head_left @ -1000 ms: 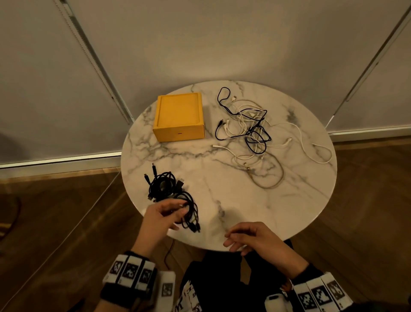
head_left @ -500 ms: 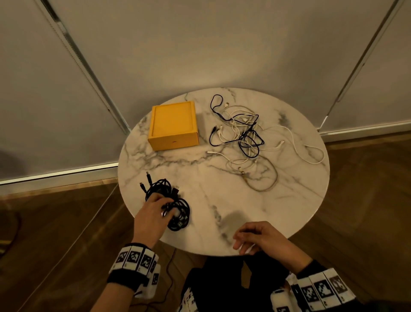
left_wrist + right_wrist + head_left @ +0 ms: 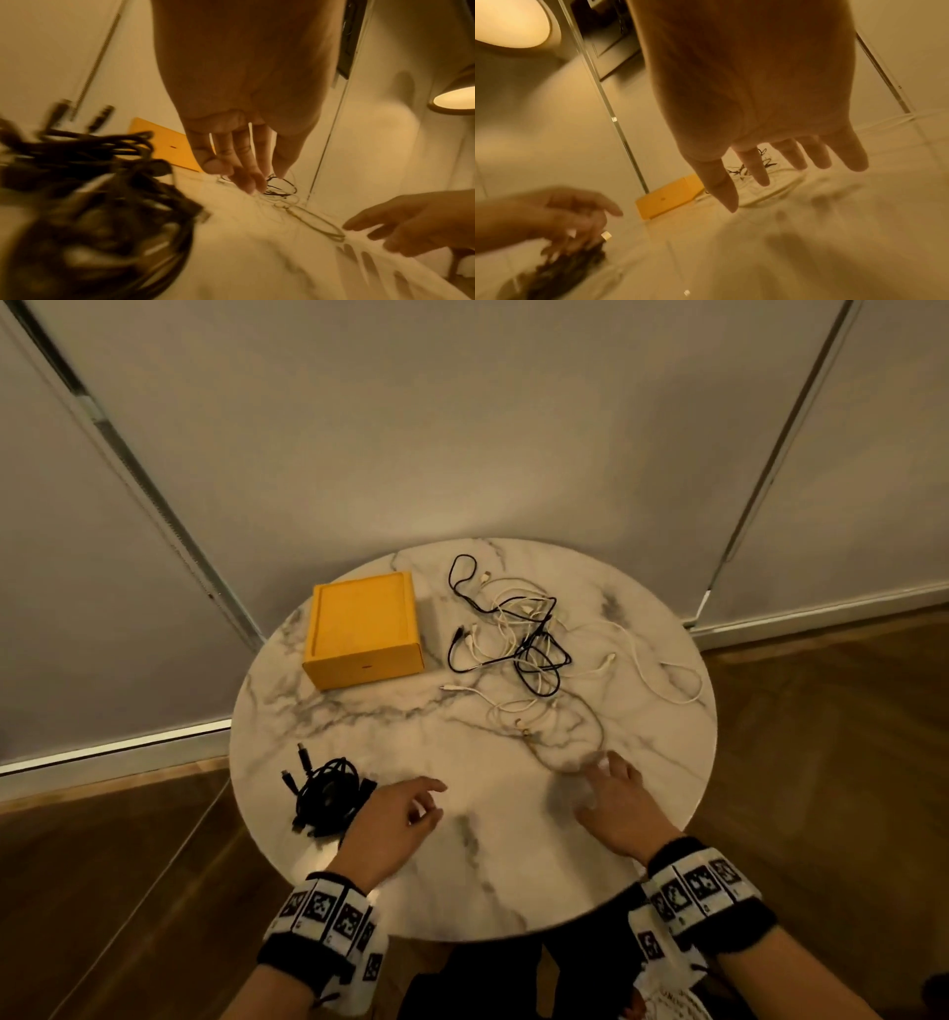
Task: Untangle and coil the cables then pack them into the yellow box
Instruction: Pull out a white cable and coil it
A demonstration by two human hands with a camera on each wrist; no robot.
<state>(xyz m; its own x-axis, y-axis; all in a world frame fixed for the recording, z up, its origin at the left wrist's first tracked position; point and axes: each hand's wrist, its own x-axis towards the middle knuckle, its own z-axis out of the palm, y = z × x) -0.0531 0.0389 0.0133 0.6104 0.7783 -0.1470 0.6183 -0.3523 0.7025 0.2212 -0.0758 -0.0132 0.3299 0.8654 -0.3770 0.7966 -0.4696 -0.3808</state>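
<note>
Where marble shows, black coiled cables [image 3: 328,796], yellow box [image 3: 362,629] shut.

No readable text showed anywhere. The wristbands [image 3: 328,914] bore only square black-and-white coded markers. Those carried no legible words.

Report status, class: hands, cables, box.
Left hand open, empty, beside coiled black bundle. Right hand open, reaching tangled cables. Yellow box closed. Nothing blocking.

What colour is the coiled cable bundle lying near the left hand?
Black. The coiled cable bundle shows best in the head view, lying on the table beside the left hand.
</note>
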